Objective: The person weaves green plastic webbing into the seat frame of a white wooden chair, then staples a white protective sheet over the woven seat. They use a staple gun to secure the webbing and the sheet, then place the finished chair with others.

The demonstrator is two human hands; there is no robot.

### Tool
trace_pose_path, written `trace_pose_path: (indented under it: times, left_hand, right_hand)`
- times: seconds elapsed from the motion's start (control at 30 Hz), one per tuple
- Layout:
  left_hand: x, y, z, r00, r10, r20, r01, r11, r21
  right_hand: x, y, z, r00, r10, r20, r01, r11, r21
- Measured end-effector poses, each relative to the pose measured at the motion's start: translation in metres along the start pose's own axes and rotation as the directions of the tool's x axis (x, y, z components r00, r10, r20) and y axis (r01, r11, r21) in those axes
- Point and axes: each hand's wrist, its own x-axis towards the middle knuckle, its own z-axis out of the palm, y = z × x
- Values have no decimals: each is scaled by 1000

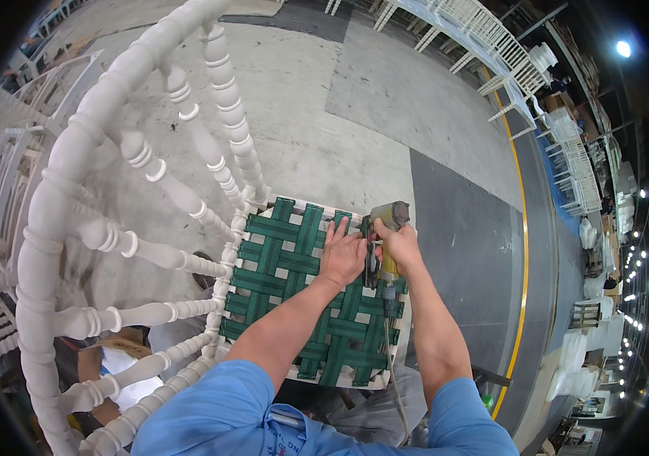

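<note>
A white chair frame with turned spindles [96,137] stands in front of me, its back to the left. Dark green webbing straps [271,285] are woven across its seat, with square gaps between them. My right hand [398,245] is wrapped round a yellowish pneumatic stapler [389,262], whose nose is over the seat's far right edge. A hose [398,380] runs from its lower end toward me. Beside the tool, my left hand [342,254] lies on the webbing with its fingers stretched out, the fingertips near the far rail. What lies under the tool's nose is hidden.
More white chair frames [16,159] are stacked at the left. An opened cardboard box [104,372] sits on the floor behind the chair back. Rows of white chairs [491,38] stand at the far right, beyond a yellow floor line [523,251].
</note>
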Motion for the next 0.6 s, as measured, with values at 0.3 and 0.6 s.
trace_pose_path:
  times: [0.3, 0.6]
  left_hand:
    - [0, -2, -1, 1000, 0, -10, 0, 1000, 28]
    - [-1, 4, 2, 1000, -25, -8, 25, 1000, -4]
  right_hand:
    - [-1, -2, 5, 1000, 3, -18, -4, 999, -43]
    - [-5, 9, -13, 998, -5, -56, 5, 1000, 9]
